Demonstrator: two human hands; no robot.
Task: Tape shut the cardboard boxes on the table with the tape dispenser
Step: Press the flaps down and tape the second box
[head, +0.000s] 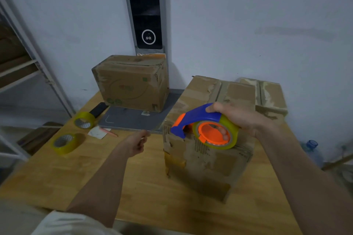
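A: Status on boxes?

B: Three seen on desk (149,183). Near box (206,156) at approx 4 o'clock from frame ctr, worn, old tape residue on top and front. Far box (131,82) at 12 o'clock, on grey mat (133,120), top seam looked slightly gapped. Third box (271,97) at 2 o'clock, tucked behind near one, touching or just beside, couldn't tell which.

A: Hands?

B: Right hand (242,118) clenched round tape dispenser (206,126), fingers through orange core, blue nose pointed toward 9 o'clock, held at near box's front top edge. Left hand (137,143) out at 9 o'clock of dispenser, fingertips pinched together, prob. on the clear tape end, though tape itself too faint to confirm.

A: Anything sealed yet?

B: No fresh strip made out on any box, blur didn't help. Judged early: first pull of tape only, near box not yet closed, other two likely still left.

A: Spares?

B: Two tape rolls at 9 o'clock on desk, back roll (84,120) and front roll (64,142), untouched. Pen and paper scrap just beside mat.
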